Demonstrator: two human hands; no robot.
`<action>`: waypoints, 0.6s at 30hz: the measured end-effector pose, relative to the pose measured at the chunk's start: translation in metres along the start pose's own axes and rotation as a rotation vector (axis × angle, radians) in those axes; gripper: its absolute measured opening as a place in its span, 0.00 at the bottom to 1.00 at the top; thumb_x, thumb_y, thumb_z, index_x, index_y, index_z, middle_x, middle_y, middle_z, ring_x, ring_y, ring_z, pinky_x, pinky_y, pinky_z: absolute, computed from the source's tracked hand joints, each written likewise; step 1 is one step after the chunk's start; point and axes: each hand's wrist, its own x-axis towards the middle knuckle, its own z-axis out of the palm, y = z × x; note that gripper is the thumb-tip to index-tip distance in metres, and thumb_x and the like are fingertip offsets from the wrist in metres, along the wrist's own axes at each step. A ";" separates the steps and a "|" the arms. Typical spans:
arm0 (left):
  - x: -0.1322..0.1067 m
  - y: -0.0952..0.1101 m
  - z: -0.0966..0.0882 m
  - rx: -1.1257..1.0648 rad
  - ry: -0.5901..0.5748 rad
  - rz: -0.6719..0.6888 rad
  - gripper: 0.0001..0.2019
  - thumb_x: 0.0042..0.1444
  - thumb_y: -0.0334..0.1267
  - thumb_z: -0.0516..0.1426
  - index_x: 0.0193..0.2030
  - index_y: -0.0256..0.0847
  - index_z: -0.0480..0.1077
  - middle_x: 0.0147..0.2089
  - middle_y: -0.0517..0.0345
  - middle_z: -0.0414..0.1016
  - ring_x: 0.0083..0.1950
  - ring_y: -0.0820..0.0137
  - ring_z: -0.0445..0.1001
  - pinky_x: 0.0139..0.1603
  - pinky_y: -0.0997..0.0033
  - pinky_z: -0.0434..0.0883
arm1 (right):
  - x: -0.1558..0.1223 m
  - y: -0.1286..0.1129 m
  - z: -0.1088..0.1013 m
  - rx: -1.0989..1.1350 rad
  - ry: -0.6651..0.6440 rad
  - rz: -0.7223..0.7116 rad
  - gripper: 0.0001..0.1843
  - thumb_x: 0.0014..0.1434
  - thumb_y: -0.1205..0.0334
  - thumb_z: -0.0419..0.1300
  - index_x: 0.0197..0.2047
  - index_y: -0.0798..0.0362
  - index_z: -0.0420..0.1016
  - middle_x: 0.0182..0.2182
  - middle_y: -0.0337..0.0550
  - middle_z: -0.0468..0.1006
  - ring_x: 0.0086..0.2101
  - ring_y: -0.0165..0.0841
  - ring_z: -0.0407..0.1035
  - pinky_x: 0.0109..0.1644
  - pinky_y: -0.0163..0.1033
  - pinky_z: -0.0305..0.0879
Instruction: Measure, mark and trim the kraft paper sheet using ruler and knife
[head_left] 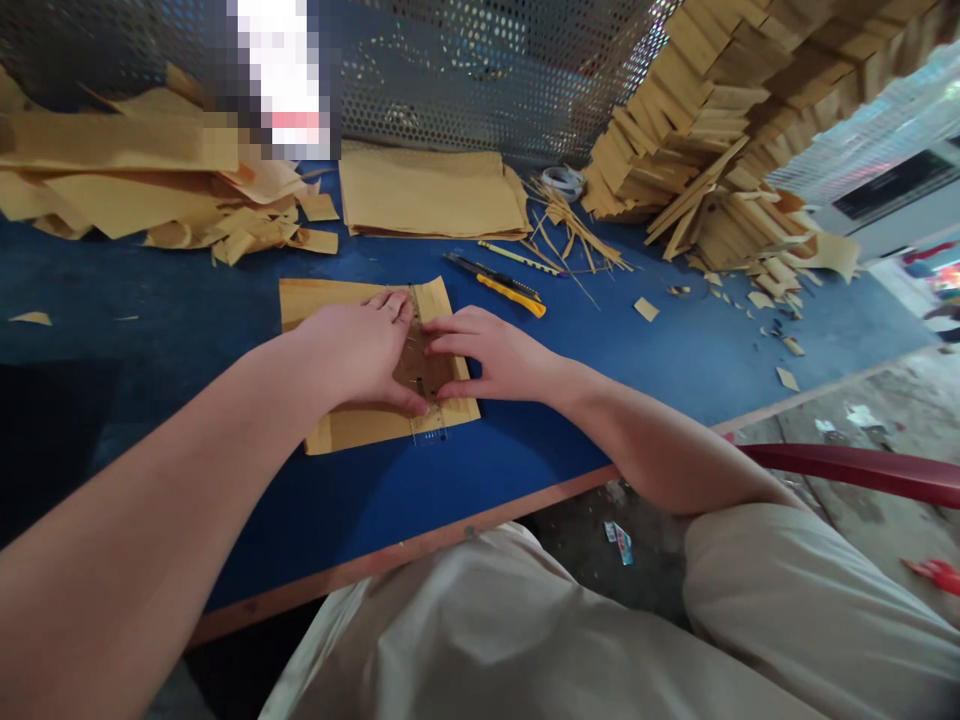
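A brown paper sheet [330,300] lies flat on the blue table [150,300] in front of me. A clear plastic ruler [429,425] lies across it, running away from me. My left hand [356,350] rests flat on the sheet and ruler, fingers stretched out. My right hand [499,355] lies flat at the ruler's right side, fingers extended and touching the paper and ruler. Neither hand grips anything.
A yellow utility knife [499,285] and a yellow pen [517,258] lie just beyond the sheet. A stack of brown sheets [431,195] sits behind, scraps [150,190] at left, piles of folded paper pieces [720,130] at right. Thin paper strips [577,235] and a tape roll [562,180] lie nearby.
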 end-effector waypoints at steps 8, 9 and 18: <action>-0.002 0.003 -0.003 -0.009 -0.032 -0.014 0.69 0.42 0.75 0.60 0.78 0.27 0.40 0.80 0.27 0.43 0.80 0.45 0.48 0.72 0.51 0.61 | 0.000 0.000 -0.001 0.024 -0.005 0.007 0.28 0.61 0.40 0.66 0.55 0.52 0.79 0.61 0.56 0.75 0.56 0.49 0.71 0.61 0.56 0.65; -0.002 0.003 -0.002 -0.008 -0.029 -0.006 0.69 0.43 0.75 0.59 0.78 0.24 0.40 0.80 0.26 0.42 0.80 0.45 0.48 0.72 0.50 0.60 | 0.000 0.000 -0.001 0.029 -0.006 0.011 0.27 0.61 0.41 0.66 0.55 0.52 0.79 0.61 0.55 0.75 0.56 0.49 0.71 0.61 0.56 0.65; 0.001 -0.001 0.002 -0.025 -0.028 0.001 0.70 0.42 0.76 0.59 0.79 0.27 0.36 0.81 0.28 0.38 0.81 0.45 0.43 0.75 0.52 0.53 | 0.001 -0.002 -0.003 0.040 -0.016 0.020 0.27 0.62 0.41 0.66 0.55 0.53 0.79 0.61 0.56 0.75 0.55 0.48 0.70 0.61 0.55 0.65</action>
